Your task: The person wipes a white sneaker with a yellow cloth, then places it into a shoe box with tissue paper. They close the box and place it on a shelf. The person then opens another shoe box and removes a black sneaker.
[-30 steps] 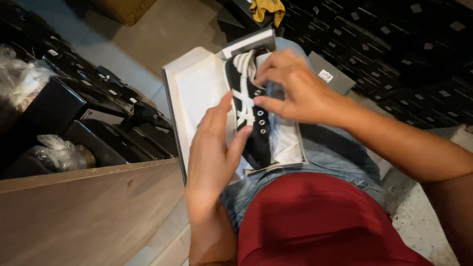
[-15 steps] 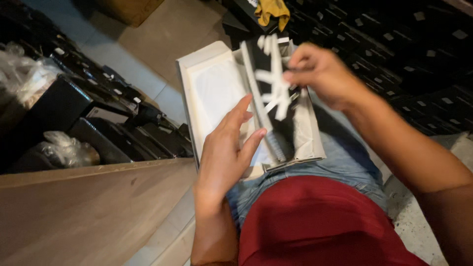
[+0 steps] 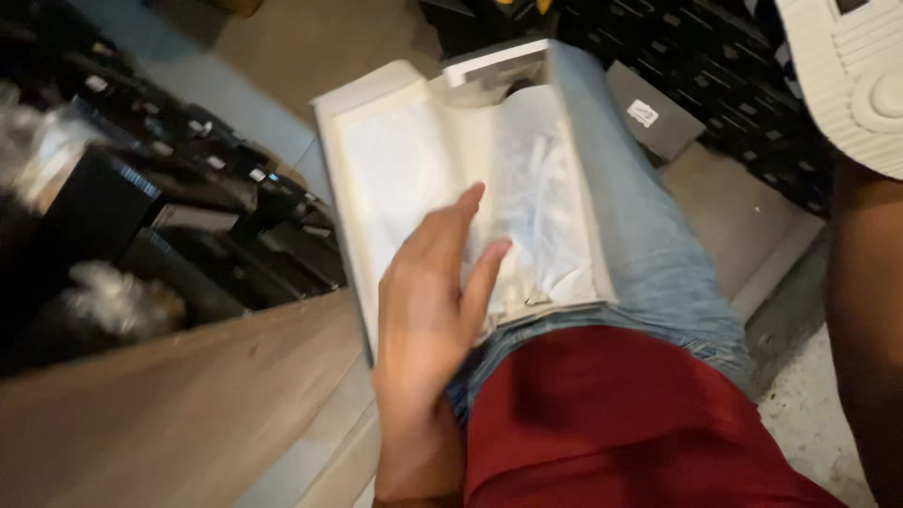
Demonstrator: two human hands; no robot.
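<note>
We rest our left hand [image 3: 428,301], fingers spread open, on the white shoe box [image 3: 376,179] lying on our lap. Our right hand is hidden; its grip we cannot tell. Black boxes [image 3: 715,85] crowd the pale floor [image 3: 282,56].

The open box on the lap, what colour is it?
White, lined with white tissue paper; the box shows only in the head view.

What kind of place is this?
Probably a shoe stockroom. Stacks of dark boxes line the floor, and the left hand rests on an open white shoebox lined with tissue paper.
</note>
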